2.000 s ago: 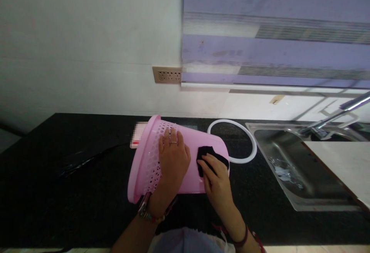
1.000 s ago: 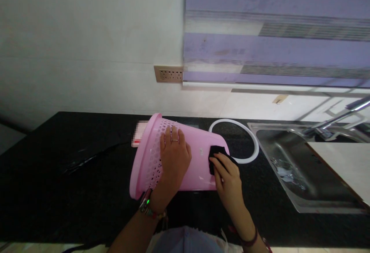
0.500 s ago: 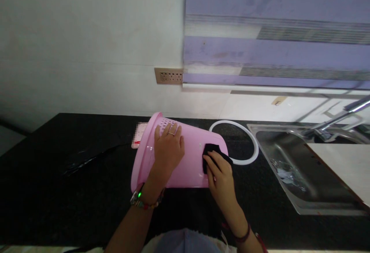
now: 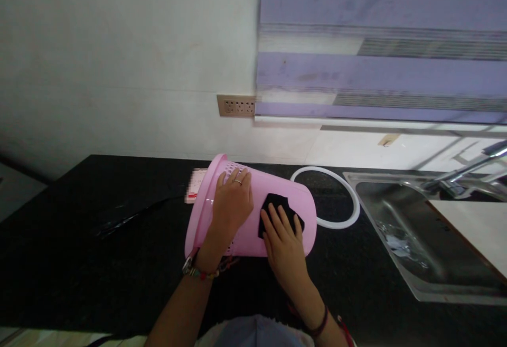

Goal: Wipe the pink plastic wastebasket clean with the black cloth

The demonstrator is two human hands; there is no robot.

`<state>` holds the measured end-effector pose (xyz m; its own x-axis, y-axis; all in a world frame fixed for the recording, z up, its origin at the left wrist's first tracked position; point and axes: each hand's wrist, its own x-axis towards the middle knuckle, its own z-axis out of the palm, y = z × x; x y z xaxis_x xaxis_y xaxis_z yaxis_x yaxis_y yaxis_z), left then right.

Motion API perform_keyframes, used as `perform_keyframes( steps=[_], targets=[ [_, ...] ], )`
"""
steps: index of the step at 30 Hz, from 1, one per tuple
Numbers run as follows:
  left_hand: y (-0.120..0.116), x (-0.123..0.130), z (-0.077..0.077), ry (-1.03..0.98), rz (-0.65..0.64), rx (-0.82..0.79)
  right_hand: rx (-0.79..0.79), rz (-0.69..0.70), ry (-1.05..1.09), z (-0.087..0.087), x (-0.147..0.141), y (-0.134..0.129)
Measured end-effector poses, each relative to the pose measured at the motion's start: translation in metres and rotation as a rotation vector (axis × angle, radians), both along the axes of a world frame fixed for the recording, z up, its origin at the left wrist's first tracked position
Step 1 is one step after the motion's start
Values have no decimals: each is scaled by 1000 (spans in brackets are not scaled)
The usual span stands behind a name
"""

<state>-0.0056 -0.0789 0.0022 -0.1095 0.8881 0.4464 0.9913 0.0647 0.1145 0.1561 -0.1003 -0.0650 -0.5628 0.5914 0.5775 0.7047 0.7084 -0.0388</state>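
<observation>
A pink plastic bin lies on its side on the dark counter, its wide rim to the left and its base to the right. My left hand rests on the bin near the rim, over the small holes, with a ring on one finger. Flat against the bin's side near the base is a black cloth. My right hand presses on the cloth with its fingers spread. Behind the base, a white ring lies on the counter.
At the right is a steel sink with a faucet and a pale board across it. Black plastic lies on the counter at left. A pink-and-white card sits behind the bin's rim.
My right hand has moved left along the bin with the cloth, and its fingers have spread out flat. The cloth is more spread out. My left hand stays on the bin.
</observation>
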Motion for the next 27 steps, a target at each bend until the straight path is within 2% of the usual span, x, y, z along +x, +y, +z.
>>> perform_keyframes(
  steps=[4,7,10,13,15,17,19,22,25,27],
  targets=[
    [-4,-2,-1,-4,-25,8,56,50,-51,-6,11,-1],
    [-4,0,-3,10,-21,18,95,-33,-43,-8,23,6],
    [-3,1,-3,16,-26,19,51,-82,-28,-4,14,7],
    [-3,-3,-2,3,-41,12,-8,11,-64,-2,2,0],
    [-4,-6,-3,-9,-51,15,11,72,-93,-4,5,-4],
    [-3,-8,-3,-12,-63,20,63,68,-115,-7,15,-3],
    [-1,-9,-4,-2,-64,25,95,7,-121,-9,22,1],
    [4,-8,-5,12,-55,33,79,-56,-102,-7,16,5],
    [4,-8,-5,4,-51,36,53,10,-95,-6,6,3],
    [2,-8,-5,-7,-52,41,66,48,-106,-9,10,3]
  ],
)
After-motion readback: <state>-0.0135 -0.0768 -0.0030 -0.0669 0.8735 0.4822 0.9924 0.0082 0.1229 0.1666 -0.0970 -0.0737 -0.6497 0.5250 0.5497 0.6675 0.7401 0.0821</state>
